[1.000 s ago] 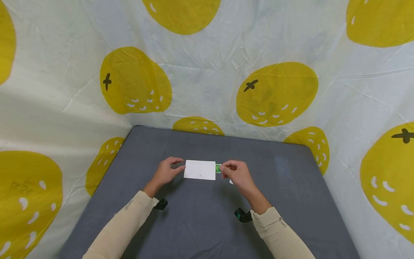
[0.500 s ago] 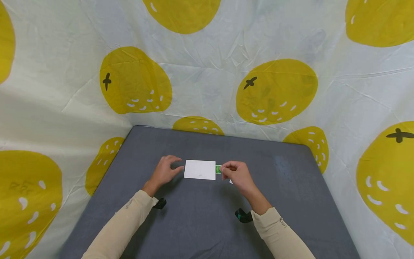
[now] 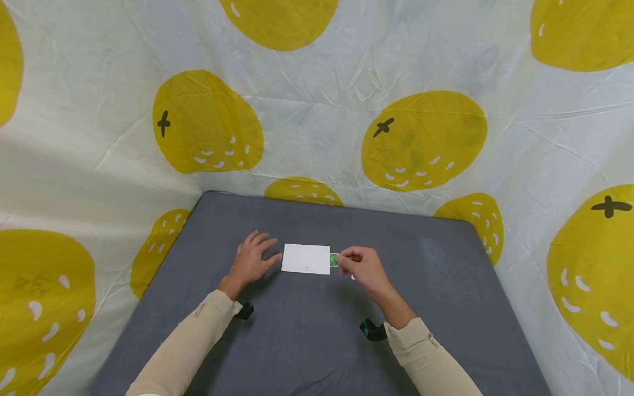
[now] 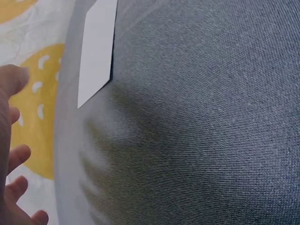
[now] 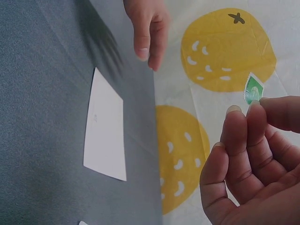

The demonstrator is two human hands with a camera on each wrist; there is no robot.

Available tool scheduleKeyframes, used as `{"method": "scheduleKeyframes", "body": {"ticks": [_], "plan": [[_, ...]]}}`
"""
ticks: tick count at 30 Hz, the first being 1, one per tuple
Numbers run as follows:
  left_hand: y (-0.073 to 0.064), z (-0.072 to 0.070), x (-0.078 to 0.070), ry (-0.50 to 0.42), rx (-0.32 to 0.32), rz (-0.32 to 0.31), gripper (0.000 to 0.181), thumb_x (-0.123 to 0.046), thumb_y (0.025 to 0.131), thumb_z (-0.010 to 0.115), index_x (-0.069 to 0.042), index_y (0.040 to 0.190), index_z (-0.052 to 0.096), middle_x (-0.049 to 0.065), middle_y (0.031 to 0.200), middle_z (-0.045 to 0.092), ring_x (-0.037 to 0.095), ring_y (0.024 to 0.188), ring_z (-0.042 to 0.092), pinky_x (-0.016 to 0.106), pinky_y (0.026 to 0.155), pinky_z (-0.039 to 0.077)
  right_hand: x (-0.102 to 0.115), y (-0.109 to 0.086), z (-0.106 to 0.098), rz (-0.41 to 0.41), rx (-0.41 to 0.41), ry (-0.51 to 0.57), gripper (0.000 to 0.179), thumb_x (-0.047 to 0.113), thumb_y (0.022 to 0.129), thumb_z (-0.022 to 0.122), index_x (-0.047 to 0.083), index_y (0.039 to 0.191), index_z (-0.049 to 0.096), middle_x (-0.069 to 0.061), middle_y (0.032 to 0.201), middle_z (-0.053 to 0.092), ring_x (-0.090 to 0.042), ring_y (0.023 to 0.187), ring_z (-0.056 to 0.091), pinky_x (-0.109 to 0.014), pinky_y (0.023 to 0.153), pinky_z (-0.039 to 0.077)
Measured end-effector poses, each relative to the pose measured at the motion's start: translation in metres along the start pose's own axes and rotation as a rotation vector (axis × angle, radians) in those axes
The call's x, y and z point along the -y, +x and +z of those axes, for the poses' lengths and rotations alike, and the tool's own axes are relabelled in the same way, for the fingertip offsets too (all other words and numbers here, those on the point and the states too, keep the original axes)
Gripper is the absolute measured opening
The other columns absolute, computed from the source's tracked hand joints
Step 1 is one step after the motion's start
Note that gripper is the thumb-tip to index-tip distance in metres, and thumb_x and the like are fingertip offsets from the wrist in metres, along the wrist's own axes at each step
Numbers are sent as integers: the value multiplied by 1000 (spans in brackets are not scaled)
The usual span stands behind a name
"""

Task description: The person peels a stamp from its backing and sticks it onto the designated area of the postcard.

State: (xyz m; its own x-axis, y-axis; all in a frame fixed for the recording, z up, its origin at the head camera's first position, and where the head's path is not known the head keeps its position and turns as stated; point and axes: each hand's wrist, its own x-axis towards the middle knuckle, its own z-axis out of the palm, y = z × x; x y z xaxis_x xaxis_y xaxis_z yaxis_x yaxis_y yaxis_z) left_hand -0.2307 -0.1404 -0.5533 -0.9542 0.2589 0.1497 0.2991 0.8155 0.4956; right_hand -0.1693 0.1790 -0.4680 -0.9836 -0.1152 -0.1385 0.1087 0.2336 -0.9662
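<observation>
A small green postage stamp (image 5: pixel 253 89) with a white toothed border is pinched between thumb and fingertips of my right hand (image 3: pixel 364 269). In the head view the stamp shows just at the right edge of a white envelope-like rectangle (image 3: pixel 306 259); the right wrist view has it raised above the table. The white rectangle lies flat, with a small faint mark near its lower edge (image 5: pixel 95 118). My left hand (image 3: pixel 251 258) hovers at the rectangle's left side with fingers spread and nothing in them, its shadow falling on the cloth in the left wrist view.
A grey cloth-covered table (image 3: pixel 307 335) lies under both hands. The corner of a small white piece (image 3: pixel 353 278) peeks out beneath the right hand. A white curtain with yellow fruit prints (image 3: pixel 317 132) hangs behind and at both sides.
My left hand has drawn back slightly from the white rectangle and its fingers have spread apart. The right hand keeps pinching the stamp, almost still.
</observation>
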Motion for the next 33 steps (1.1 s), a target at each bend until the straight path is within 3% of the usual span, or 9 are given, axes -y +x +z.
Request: {"method": "scheduleKeyframes", "body": {"ticks": [8,11,15,23,33], "plan": [[4,4,0,93,79,-52,63,-56,102,59,-29,157,49,11,171,33,42,164,10,77,123,13,0,-1,0,-13,5,-10,16,10,99,69,-5,99,74,-3,70,67,-34,78,69,-31,77,58],[4,5,0,123,99,-58,66,-60,102,56,-32,160,43,10,174,28,42,164,5,78,123,10,1,-2,0,-12,4,-15,15,10,99,68,-4,99,74,-3,70,67,-28,75,68,-32,77,58],[5,8,1,152,122,-60,70,-65,102,52,-35,163,37,8,176,22,42,164,1,79,123,6,2,-3,0,-9,-3,-29,15,11,99,68,-3,98,75,-2,70,67,-23,75,67,-33,76,56],[9,21,7,172,200,-107,77,-75,98,47,-41,164,30,6,178,13,43,164,-5,79,122,-2,-2,-4,-1,0,-8,-41,15,11,99,68,-3,98,75,-3,70,67,-34,80,69,-33,77,56],[13,31,9,197,269,-144,77,-75,97,48,-41,164,30,7,178,8,46,163,-8,82,119,-5,-4,-5,-2,-15,5,-29,17,12,100,68,-4,100,74,-4,72,67,-24,77,68,-33,79,57]]}}
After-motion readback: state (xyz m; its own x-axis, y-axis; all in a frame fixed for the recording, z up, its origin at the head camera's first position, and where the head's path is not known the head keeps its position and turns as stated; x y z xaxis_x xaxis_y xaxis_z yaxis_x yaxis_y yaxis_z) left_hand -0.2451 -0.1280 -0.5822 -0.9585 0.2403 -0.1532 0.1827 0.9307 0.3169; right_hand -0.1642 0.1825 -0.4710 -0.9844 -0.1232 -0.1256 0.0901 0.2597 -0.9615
